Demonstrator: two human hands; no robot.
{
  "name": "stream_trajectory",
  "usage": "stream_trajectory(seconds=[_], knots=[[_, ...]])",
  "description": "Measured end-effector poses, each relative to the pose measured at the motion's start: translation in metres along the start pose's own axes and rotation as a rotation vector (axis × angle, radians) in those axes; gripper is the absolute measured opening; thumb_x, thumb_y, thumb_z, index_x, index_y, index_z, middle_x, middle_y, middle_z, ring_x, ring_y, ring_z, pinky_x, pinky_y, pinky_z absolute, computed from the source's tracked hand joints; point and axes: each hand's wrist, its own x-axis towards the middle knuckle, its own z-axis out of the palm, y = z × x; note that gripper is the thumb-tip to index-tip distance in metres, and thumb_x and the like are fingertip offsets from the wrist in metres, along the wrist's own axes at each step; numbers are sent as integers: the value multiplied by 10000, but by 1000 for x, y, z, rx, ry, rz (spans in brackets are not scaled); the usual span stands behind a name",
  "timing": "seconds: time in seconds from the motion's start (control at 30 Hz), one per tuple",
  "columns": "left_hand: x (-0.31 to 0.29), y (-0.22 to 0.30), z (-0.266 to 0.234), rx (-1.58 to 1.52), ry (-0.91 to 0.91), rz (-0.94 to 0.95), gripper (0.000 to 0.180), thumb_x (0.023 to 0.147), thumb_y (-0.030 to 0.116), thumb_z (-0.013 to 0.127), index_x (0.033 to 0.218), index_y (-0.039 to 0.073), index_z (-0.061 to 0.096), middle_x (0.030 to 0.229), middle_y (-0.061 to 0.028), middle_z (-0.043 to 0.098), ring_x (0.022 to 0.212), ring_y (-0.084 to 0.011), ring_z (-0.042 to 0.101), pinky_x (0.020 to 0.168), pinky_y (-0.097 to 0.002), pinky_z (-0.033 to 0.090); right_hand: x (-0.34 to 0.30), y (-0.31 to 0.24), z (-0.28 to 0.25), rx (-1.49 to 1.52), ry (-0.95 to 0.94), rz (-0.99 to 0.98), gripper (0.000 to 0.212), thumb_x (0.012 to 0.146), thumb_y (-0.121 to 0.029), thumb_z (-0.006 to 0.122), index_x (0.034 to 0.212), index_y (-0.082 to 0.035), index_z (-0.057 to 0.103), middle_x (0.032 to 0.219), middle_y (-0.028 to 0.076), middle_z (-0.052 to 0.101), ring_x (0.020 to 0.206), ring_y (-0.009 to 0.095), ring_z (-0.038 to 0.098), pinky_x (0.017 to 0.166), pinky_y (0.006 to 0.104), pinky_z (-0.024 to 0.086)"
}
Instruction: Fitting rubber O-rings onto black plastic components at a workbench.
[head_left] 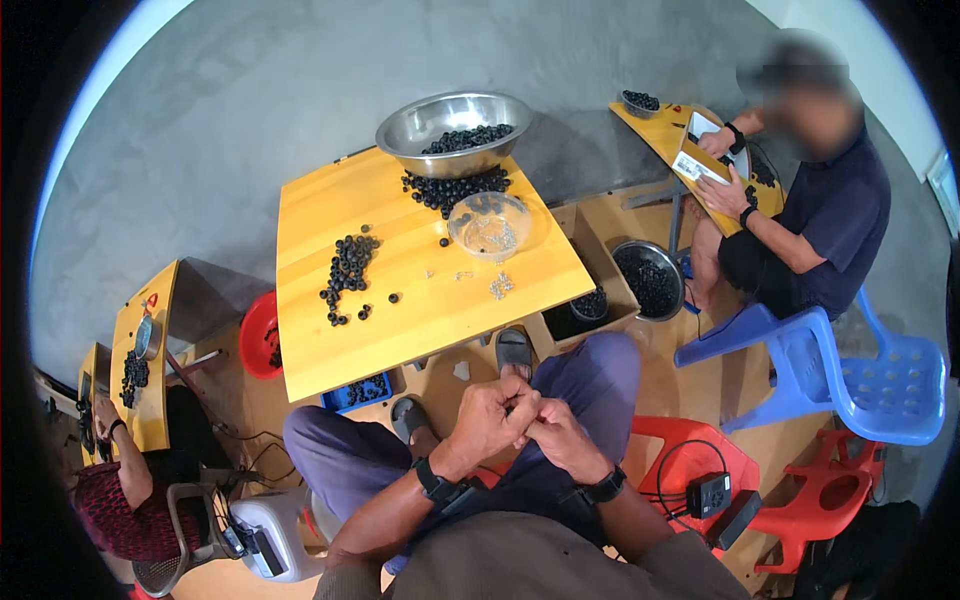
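My left hand and my right hand meet over my lap, in front of the yellow table. The fingers of both are closed and pressed together at the tips. A small dark spot shows between them, but what they hold is mostly hidden. On the table lies a loose group of small black ring-shaped parts. A clear plastic bowl holds small shiny pieces, and a little heap of such pieces lies near it. Behind stands a large steel basin with many more black parts, some heaped under its rim.
Right of the table are a cardboard box and a steel bowl of black parts. A red basin and blue tray sit left and below. Co-workers sit at both sides. A blue chair and red stool stand right.
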Motion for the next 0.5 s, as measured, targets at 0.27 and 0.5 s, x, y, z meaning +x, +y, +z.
stream_trajectory(seconds=[0.27, 0.5], knots=[[2, 3, -4, 52, 69, -31, 272, 917, 250, 689, 830, -7, 705, 572, -115, 652, 544, -189, 692, 557, -309, 534, 4, -8, 0, -52, -29, 59, 131, 1010, -63, 562, 1063, -22, 676, 887, 3, 649, 774, 81, 600, 667, 244, 476], [14, 18, -22, -216, 16, -92, 128, 958, 95, 669, 958, -22, 723, 721, -57, 704, 628, -113, 681, 550, -283, 523, 19, -17, 2, -15, 65, 22, 156, 1033, -123, 563, 1077, -14, 666, 818, -9, 598, 740, 79, 573, 662, 235, 456]])
